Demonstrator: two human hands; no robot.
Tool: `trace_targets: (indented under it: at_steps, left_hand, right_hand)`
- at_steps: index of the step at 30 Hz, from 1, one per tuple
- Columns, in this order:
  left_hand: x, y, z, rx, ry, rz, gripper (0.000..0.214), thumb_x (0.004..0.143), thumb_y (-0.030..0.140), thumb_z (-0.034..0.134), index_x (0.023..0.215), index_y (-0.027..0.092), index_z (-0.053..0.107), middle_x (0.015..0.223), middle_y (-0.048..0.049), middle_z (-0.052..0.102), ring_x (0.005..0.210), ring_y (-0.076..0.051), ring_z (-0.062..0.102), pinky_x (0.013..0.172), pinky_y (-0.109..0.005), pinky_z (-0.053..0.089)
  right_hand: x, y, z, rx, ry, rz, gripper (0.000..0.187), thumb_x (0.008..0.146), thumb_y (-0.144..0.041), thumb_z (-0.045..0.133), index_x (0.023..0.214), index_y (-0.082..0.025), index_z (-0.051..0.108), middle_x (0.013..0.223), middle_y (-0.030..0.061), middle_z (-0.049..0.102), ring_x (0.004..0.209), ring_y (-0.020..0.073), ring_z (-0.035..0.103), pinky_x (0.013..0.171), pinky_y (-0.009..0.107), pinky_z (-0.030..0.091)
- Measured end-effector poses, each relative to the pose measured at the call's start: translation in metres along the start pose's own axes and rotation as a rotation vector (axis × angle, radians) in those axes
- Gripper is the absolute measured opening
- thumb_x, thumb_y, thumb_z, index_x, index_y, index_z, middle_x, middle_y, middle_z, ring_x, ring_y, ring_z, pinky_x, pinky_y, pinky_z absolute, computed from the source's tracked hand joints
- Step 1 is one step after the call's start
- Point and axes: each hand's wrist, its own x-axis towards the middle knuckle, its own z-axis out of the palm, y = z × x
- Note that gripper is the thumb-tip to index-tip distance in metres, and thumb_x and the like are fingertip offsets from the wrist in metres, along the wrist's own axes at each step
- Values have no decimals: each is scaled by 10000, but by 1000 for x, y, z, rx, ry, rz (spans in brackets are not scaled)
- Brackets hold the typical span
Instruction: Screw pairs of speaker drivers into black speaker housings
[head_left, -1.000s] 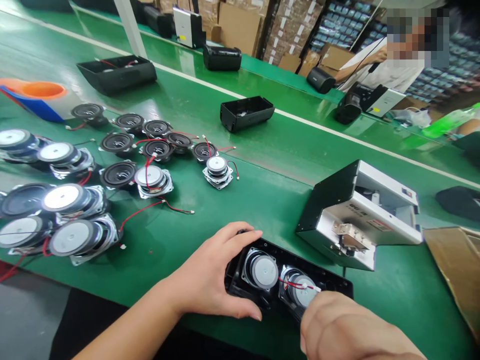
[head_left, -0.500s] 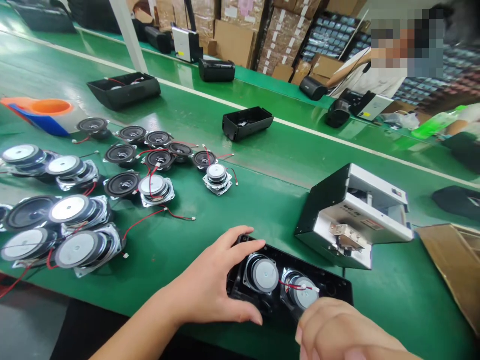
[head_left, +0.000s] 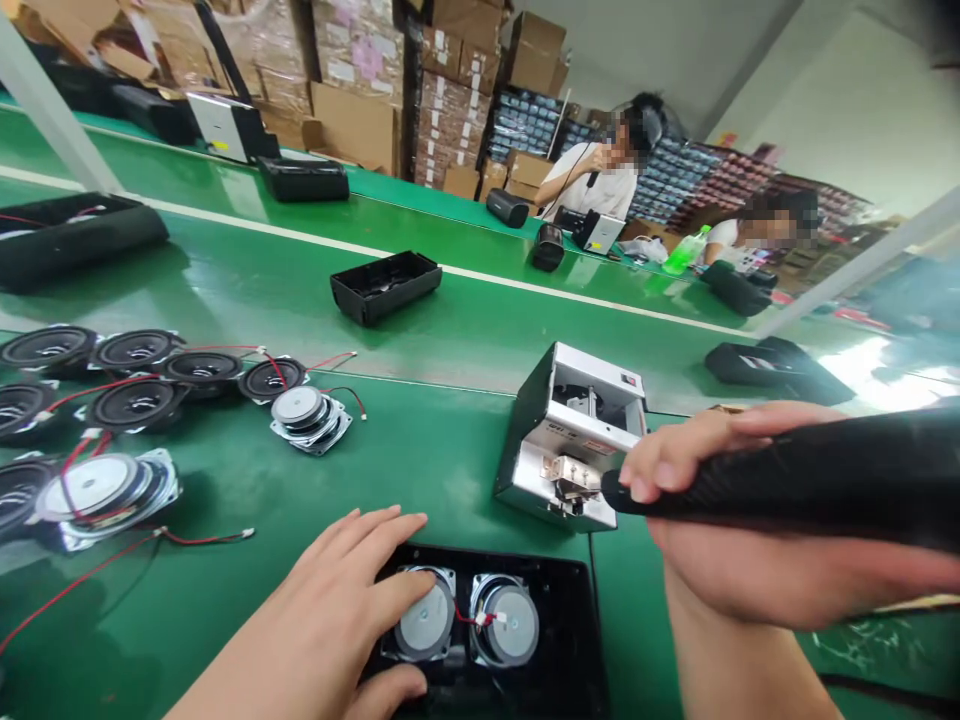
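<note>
My left hand (head_left: 330,600) lies with fingers spread across the left end of a black speaker housing (head_left: 570,620), its index finger touching the left of two speaker drivers (head_left: 425,620). The right driver (head_left: 512,622) sits beside it, both silver magnets up, with a red wire and white connectors between them. My right hand (head_left: 739,570) is wrapped round a black electric screwdriver (head_left: 832,470) held nearly level. The screwdriver's nose is at the front of a silver and black screw feeder (head_left: 525,450); the bit tip cannot be made out clearly.
Loose speaker drivers (head_left: 139,400) with red wires lie at left. Another black housing (head_left: 386,290) stands farther back, and one more (head_left: 75,240) at far left. Across the bench sit two people (head_left: 600,180), with stacked cartons (head_left: 352,130) behind.
My right hand has moved from over the housing up and right to the screw feeder with the screwdriver. My left hand stays at the housing, fingers now flatter. The view has swung right.
</note>
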Motion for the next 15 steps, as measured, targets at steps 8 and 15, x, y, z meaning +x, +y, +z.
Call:
trace_targets:
  at_steps: [8,15]
  left_hand:
    - [18,2,-3,-62,-140,-80,549,788,240,886,1292,423,767,1595,-13,656,1439,-422,645,1162,-750,564]
    - [20,7,-7,-177,-257,-163,558,798,233,887,1303,433,761,1617,5,623,1488,-390,577,1232,-697,516]
  right_hand:
    - [5,15,1,39,0,167,750,729,-977,746,1043,-295,751,533,-37,673,379,197,530,362,302,435]
    - [0,8,-21,121,-99,193,586,941,-787,710,1274,-305,737,610,-25,667,426,193,539,427,332,496]
